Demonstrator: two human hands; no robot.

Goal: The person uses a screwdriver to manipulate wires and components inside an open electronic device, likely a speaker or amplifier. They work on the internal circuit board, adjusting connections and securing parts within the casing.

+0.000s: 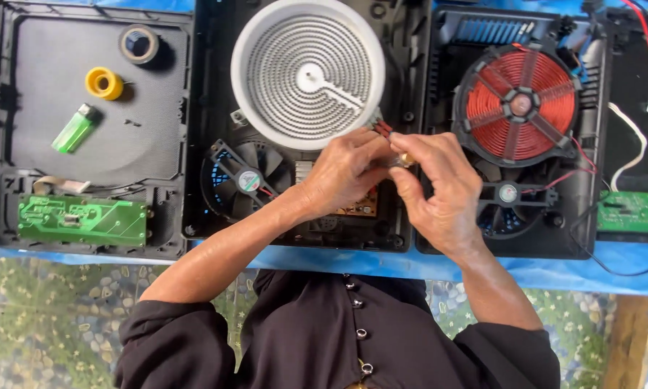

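Observation:
My left hand (pixel 347 173) and my right hand (pixel 443 189) meet over the middle open cooker housing (pixel 209 108), just below its round white heating plate with a spiral coil (pixel 308 72). Between the fingertips of both hands sits a small brass-coloured part (pixel 406 160), close to red wires (pixel 382 128) at the plate's lower right rim. Which hand actually pinches the part is hard to tell. A black cooling fan (pixel 245 180) lies left of my left wrist, and a brown circuit board (pixel 364 207) shows under my hands.
On the left, an upturned black cover (pixel 93 144) carries a tape roll (pixel 139 44), a yellow roll (pixel 105 83), a green lighter (pixel 74 129) and a green circuit board (pixel 82 220). To the right stands a second housing with a copper coil (pixel 520 104) and fan (pixel 509 194).

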